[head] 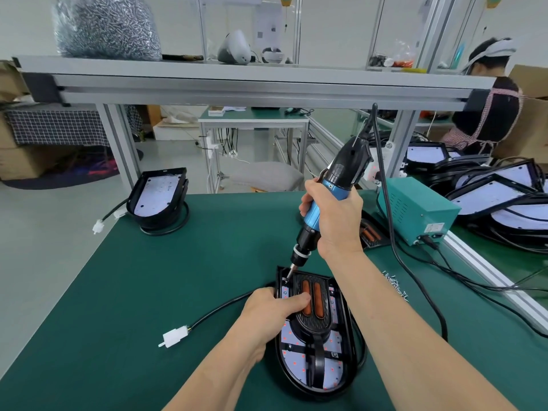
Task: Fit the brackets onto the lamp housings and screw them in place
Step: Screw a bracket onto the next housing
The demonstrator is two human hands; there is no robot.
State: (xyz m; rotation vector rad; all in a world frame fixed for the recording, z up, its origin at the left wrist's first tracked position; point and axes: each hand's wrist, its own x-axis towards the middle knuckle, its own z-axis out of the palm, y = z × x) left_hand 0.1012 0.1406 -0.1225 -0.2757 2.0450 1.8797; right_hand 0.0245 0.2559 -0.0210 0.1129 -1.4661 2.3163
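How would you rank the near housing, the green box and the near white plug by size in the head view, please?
1. near housing
2. green box, farther back, so true size is unsure
3. near white plug

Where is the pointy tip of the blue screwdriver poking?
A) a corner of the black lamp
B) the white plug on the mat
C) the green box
A: the right hand holds the electric screwdriver tilted, with its bit down on the far left corner of the lamp housing.
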